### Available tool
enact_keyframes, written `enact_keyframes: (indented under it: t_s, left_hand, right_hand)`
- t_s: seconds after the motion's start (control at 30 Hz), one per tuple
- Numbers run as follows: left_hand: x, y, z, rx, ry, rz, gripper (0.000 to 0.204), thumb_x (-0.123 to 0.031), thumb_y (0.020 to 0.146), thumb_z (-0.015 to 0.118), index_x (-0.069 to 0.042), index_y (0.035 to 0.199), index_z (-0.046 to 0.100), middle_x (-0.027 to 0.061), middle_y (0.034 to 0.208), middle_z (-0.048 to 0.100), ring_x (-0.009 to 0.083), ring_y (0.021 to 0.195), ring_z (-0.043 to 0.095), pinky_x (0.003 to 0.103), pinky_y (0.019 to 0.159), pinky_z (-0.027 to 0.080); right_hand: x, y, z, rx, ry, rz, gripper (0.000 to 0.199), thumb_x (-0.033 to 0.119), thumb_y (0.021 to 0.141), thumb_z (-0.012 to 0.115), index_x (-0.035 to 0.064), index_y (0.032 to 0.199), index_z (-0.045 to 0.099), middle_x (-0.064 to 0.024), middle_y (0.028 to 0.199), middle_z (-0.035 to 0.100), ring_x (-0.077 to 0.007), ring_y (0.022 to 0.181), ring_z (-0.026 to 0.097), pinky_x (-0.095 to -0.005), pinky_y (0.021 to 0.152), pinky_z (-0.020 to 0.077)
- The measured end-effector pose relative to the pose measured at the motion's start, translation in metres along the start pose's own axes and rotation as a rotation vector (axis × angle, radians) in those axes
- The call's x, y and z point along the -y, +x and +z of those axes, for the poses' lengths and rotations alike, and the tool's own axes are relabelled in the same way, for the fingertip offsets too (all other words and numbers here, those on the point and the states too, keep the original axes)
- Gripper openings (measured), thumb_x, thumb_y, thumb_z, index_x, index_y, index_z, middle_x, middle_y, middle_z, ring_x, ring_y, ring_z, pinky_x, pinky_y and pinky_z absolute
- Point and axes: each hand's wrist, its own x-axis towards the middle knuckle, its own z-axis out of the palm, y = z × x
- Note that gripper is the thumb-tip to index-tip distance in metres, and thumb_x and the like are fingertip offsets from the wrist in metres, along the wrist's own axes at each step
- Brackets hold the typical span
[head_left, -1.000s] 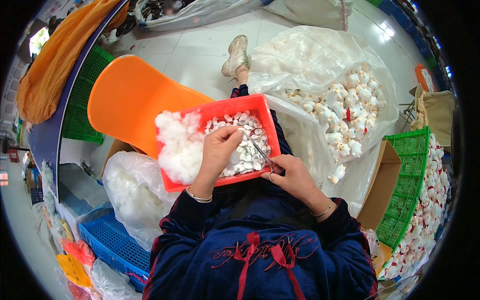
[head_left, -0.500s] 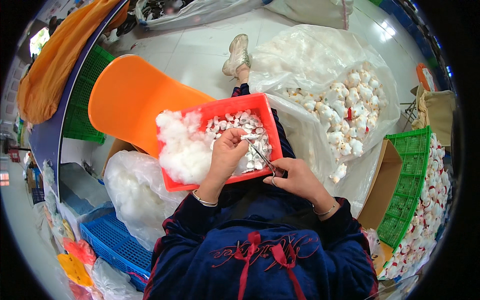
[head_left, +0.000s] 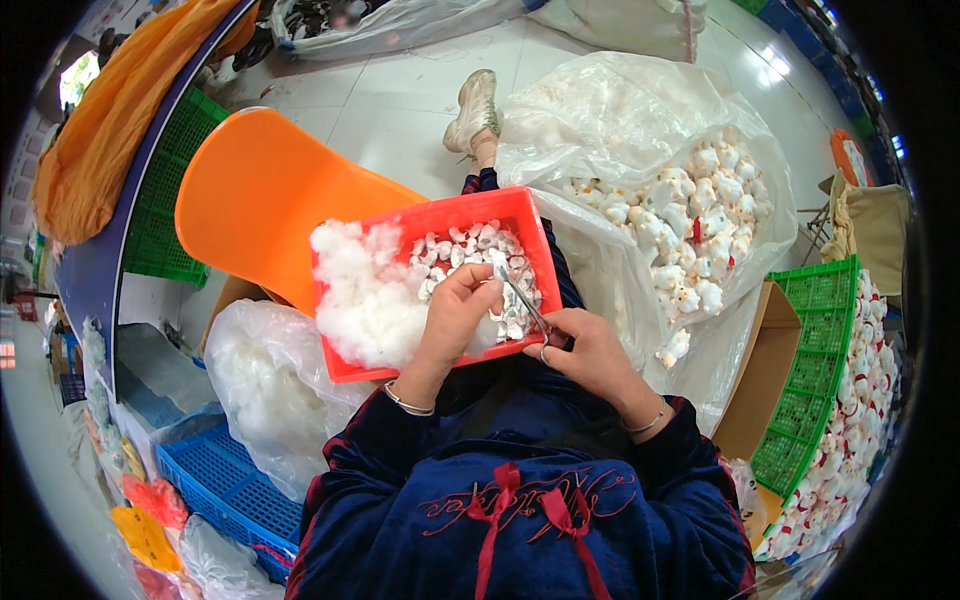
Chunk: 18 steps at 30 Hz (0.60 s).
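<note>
A red plastic tray (head_left: 352,373) rests across my lap. Fluffy white stuffing (head_left: 368,295) fills its left side, and many small white fabric pieces (head_left: 470,240) lie on its right. Over the tray, my left hand (head_left: 458,315) pinches a small white piece (head_left: 499,259) between thumb and fingertips. My right hand (head_left: 592,358) grips slim metal forceps (head_left: 524,299) by their ring handles, one ring showing near the thumb. The forceps point up and left, and their tips meet the white piece. Exactly how far they reach into it is hidden.
An orange chair (head_left: 260,200) stands beyond the tray to the left. On the right, a clear plastic bag (head_left: 600,110) holds white plush pieces (head_left: 690,220). A green crate (head_left: 815,375) and a cardboard box (head_left: 757,375) stand farther right. Bagged stuffing (head_left: 265,365) and a blue basket (head_left: 235,490) sit left.
The forceps have turned steeper, and the white piece at their tips has shifted slightly up. My left hand has tilted a little with it. The tray's contents look the same.
</note>
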Motion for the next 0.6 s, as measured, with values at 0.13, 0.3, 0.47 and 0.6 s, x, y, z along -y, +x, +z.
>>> enact_keyframes:
  t_s: [0.13, 0.3, 0.47, 0.6]
  left_hand:
    - [-0.013, 0.004, -0.003, -0.034, 0.109, -0.024, 0.02, -0.004, 0.097, 0.068, 0.003, 0.116, 0.069, 0.0014, 0.082, 0.067, 0.0054, 0.072, 0.057, 0.021, 0.068, 0.047]
    - [-0.016, 0.002, 0.0, -0.046, 0.134, 0.035, 0.017, -0.006, 0.097, 0.069, 0.003, 0.111, 0.073, 0.0004, 0.081, 0.067, 0.0052, 0.072, 0.058, 0.02, 0.066, 0.046]
    - [-0.013, 0.001, -0.001, -0.042, 0.11, 0.026, 0.016, -0.009, 0.097, 0.071, 0.001, 0.109, 0.073, -0.001, 0.079, 0.066, 0.0041, 0.069, 0.056, 0.019, 0.063, 0.044]
    - [-0.018, 0.006, -0.011, -0.146, -0.042, 0.01, 0.014, -0.015, 0.099, 0.069, -0.002, 0.102, 0.072, -0.0028, 0.076, 0.062, 0.0024, 0.061, 0.049, 0.019, 0.053, 0.038]
  right_hand:
    - [-0.003, 0.001, -0.003, -0.027, -0.136, -0.087, 0.032, 0.027, 0.079, 0.082, 0.0034, 0.098, 0.071, -0.0101, 0.072, 0.061, -0.0296, 0.071, 0.061, -0.0421, 0.065, 0.0483]
    - [0.002, 0.001, -0.002, 0.041, -0.036, -0.026, 0.033, 0.027, 0.08, 0.083, 0.0013, 0.097, 0.07, -0.0107, 0.073, 0.062, -0.0286, 0.067, 0.061, -0.0405, 0.062, 0.0474]
    - [0.008, 0.001, 0.0, 0.118, 0.09, 0.065, 0.035, 0.027, 0.079, 0.084, -0.0007, 0.095, 0.068, -0.0111, 0.074, 0.062, -0.0269, 0.066, 0.061, -0.0385, 0.062, 0.0477]
    - [-0.001, 0.003, -0.006, 0.096, -0.001, -0.022, 0.043, 0.027, 0.077, 0.085, 0.0013, 0.106, 0.067, -0.0115, 0.09, 0.066, -0.0288, 0.088, 0.063, -0.0398, 0.079, 0.0499]
